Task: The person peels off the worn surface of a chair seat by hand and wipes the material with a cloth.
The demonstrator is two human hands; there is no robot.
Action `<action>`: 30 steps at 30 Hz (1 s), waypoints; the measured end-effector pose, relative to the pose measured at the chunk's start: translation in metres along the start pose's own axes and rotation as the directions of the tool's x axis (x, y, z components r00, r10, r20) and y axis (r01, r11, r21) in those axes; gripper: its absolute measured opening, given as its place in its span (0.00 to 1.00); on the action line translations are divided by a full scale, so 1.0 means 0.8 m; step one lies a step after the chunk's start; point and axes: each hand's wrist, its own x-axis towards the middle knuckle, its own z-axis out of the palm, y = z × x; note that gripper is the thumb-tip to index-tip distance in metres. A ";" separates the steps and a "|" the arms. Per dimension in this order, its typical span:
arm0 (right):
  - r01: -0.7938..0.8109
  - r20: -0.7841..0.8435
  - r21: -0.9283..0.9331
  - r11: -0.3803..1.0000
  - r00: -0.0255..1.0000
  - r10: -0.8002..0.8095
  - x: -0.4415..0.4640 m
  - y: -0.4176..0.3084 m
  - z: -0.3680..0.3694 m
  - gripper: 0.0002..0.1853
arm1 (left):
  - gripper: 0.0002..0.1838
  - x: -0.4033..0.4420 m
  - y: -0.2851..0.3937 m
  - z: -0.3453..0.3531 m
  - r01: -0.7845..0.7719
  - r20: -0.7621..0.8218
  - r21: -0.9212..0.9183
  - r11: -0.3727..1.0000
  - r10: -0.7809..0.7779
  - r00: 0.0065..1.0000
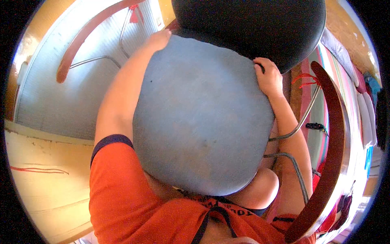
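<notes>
A grey-blue padded cushion [203, 118] fills the middle of the view, close to my body. My left hand [159, 40] is closed on its far left corner, with most fingers hidden behind the edge. At the far right corner my right hand [269, 75] grips the rim, fingers bent over it. Beyond the cushion stands a black padded chair back [252, 24]. Curved brown armrests on metal tubes flank the cushion, one at the left [87, 34] and one at the right [335, 134]; red string is tied near each.
At the left are a pale ribbed surface [53, 101] and a yellowish wooden panel [48, 183] with a red string. A striped cloth [329, 61] lies at the right, with a dark beaded object [315, 126] on it. My knee is near the cushion's lower right edge.
</notes>
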 end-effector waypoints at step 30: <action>-0.025 0.010 0.097 0.995 1.000 0.024 0.061 0.070 0.018 0.12 | 0.31 -0.026 0.010 -0.016 0.000 0.222 0.075 0.997 -0.016 0.975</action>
